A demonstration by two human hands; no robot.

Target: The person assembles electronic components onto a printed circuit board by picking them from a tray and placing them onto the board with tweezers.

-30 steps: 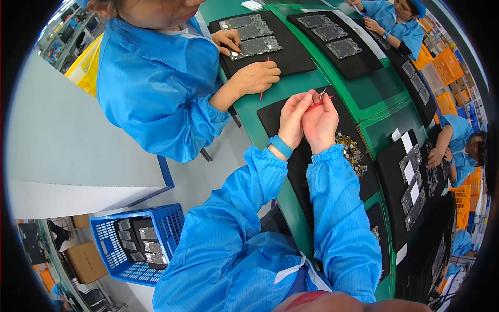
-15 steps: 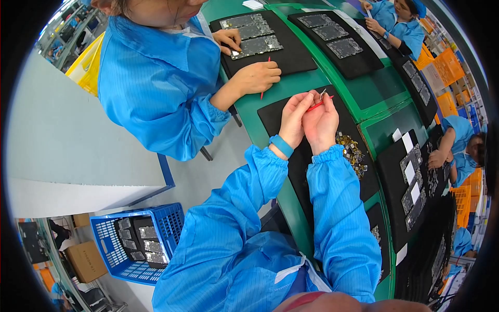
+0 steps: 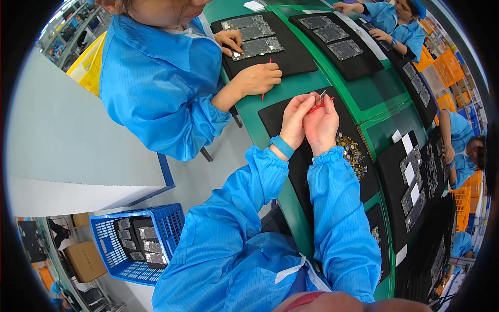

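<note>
Fingers of the left hand point(image 3: 292, 120) are bunched near the tips; can't tell what, if anything, they pinch. Right hand point(image 3: 321, 127), palm partly up, has fingers curled on a thin red rod point(image 3: 316, 107). Small silvery metal piece point(image 3: 323, 95) sits at the right fingertips, against or just beside the rod; contact unclear. Hands are touching or nearly so, probably bracing each other for fine work. Both parts are over the flat black rectangular mat point(image 3: 273, 115), likely there as a soft work surface. Loose pile of small gold-and-silver parts point(image 3: 352, 155) lies near the right wrist, presumably for easy reach.
</note>
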